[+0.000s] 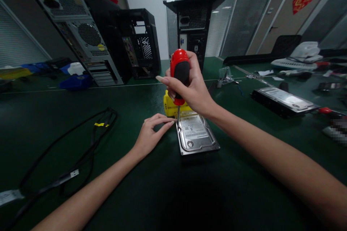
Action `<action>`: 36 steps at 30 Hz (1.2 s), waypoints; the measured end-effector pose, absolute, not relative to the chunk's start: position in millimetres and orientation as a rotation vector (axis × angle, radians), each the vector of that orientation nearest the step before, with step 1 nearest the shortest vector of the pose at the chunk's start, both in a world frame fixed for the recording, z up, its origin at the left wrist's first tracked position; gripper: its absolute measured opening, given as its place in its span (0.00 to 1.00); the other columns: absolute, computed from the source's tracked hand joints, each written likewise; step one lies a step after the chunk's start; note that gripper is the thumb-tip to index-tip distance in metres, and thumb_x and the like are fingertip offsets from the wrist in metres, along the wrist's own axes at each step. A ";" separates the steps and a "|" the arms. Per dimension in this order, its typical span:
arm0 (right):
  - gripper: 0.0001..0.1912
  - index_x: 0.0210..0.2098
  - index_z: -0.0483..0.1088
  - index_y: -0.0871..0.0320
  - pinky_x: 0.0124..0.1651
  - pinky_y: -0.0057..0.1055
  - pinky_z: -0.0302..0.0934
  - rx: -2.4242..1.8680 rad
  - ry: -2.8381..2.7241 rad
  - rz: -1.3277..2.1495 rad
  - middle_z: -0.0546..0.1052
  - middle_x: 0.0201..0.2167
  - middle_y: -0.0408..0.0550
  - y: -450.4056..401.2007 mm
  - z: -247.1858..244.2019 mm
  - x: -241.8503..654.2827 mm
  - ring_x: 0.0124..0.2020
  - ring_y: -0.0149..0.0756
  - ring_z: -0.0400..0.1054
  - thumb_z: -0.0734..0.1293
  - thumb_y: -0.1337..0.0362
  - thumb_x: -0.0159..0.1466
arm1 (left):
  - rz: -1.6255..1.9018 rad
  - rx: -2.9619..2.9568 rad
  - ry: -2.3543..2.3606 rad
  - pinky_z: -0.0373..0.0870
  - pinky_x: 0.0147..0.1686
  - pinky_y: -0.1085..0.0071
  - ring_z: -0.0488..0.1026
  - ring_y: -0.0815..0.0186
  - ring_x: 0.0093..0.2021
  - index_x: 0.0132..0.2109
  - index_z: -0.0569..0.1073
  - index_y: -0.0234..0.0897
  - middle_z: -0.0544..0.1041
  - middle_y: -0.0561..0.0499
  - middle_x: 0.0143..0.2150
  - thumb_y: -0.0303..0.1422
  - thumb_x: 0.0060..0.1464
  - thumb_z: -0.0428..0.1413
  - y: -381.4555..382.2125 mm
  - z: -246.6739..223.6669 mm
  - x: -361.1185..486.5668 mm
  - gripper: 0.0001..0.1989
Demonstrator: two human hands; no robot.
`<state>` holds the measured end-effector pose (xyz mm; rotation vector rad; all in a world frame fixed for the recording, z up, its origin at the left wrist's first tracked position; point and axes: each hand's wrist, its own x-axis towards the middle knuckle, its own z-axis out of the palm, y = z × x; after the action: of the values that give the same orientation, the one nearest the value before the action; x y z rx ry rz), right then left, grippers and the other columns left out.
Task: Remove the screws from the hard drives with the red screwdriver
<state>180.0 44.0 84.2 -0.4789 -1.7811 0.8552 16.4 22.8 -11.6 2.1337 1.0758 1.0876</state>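
My right hand [193, 86] grips a screwdriver [181, 70] with a red and black handle, held upright. Its metal shaft points down to the left edge of a silver hard drive [195, 135] with a white label. At that same edge, close to the shaft, my left hand [154, 130] has its thumb and index fingertips nearly together; whether something small is between them cannot be made out. Just behind the drive lies a yellow object [170, 106], partly hidden by my right hand.
Computer cases [108, 36] stand at the back left, another [193, 21] at the back centre. Black cables [93, 144] lie on the left of the green table [130, 209]. On the right are a second hard drive [287, 99] and a white device [303, 56].
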 end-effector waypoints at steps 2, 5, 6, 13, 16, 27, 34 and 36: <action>0.29 0.55 0.44 0.51 0.29 0.24 0.62 -0.437 -1.708 0.851 0.64 0.37 0.42 42.4 84.1 178.7 0.25 0.23 0.59 0.65 0.58 0.62 | 1.039 2.151 1.105 0.63 0.47 0.65 0.73 0.60 0.46 0.45 0.78 0.42 0.79 0.50 0.44 0.38 0.59 0.55 21.5 -10.4 17.5 0.11; 0.25 0.57 0.48 0.51 0.26 0.23 0.60 -0.307 -1.656 0.938 0.62 0.31 0.40 39.3 85.9 175.9 0.23 0.22 0.59 0.61 0.55 0.65 | 0.986 2.175 1.185 0.60 0.46 0.64 0.74 0.58 0.47 0.47 0.77 0.43 0.80 0.51 0.47 0.37 0.59 0.55 19.3 -8.0 19.2 0.12; 0.23 0.58 0.49 0.51 0.25 0.23 0.59 -0.278 -1.662 0.973 0.61 0.29 0.40 38.5 86.8 175.2 0.23 0.22 0.59 0.58 0.54 0.67 | 0.983 2.179 1.200 0.60 0.46 0.63 0.74 0.58 0.46 0.48 0.77 0.43 0.80 0.51 0.47 0.36 0.59 0.55 18.9 -7.5 19.5 0.12; 0.16 0.52 0.54 0.53 0.29 0.21 0.62 -0.242 -1.686 1.021 0.64 0.28 0.38 43.0 86.9 175.3 0.26 0.21 0.62 0.58 0.55 0.67 | 0.998 2.197 1.176 0.58 0.44 0.63 0.76 0.59 0.42 0.49 0.76 0.42 0.82 0.52 0.42 0.35 0.58 0.56 18.5 -7.6 19.6 0.12; 0.17 0.51 0.54 0.53 0.34 0.22 0.65 -0.226 -1.685 1.010 0.66 0.30 0.37 47.0 86.7 175.4 0.28 0.21 0.65 0.60 0.57 0.65 | 1.024 2.197 1.174 0.59 0.43 0.63 0.75 0.59 0.42 0.46 0.78 0.42 0.81 0.51 0.45 0.36 0.59 0.55 17.9 -6.8 20.3 0.11; 0.18 0.49 0.53 0.54 0.29 0.21 0.63 -0.267 -1.718 0.988 0.66 0.31 0.37 40.0 91.2 174.1 0.28 0.22 0.66 0.63 0.64 0.63 | 1.193 1.970 1.133 0.70 0.44 0.61 0.77 0.60 0.38 0.45 0.78 0.36 0.82 0.50 0.35 0.34 0.47 0.65 15.2 -9.0 33.8 0.16; 0.20 0.50 0.51 0.54 0.28 0.20 0.63 -0.242 -1.728 0.958 0.65 0.33 0.40 43.9 87.6 171.0 0.26 0.21 0.63 0.64 0.64 0.63 | 1.192 1.739 1.022 0.78 0.39 0.71 0.80 0.65 0.33 0.45 0.76 0.32 0.82 0.51 0.32 0.29 0.45 0.66 15.4 -15.3 38.2 0.18; 0.20 0.51 0.50 0.53 0.27 0.20 0.63 -0.235 -1.731 0.981 0.64 0.32 0.40 43.6 87.7 170.4 0.26 0.21 0.62 0.64 0.64 0.63 | 1.202 1.745 1.016 0.78 0.39 0.72 0.80 0.66 0.33 0.45 0.76 0.32 0.82 0.51 0.32 0.28 0.45 0.66 15.0 -16.2 38.2 0.17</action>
<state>170.4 43.6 87.7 -0.2355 -1.7306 0.9814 38.2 15.0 -16.2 1.7454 1.0157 1.2022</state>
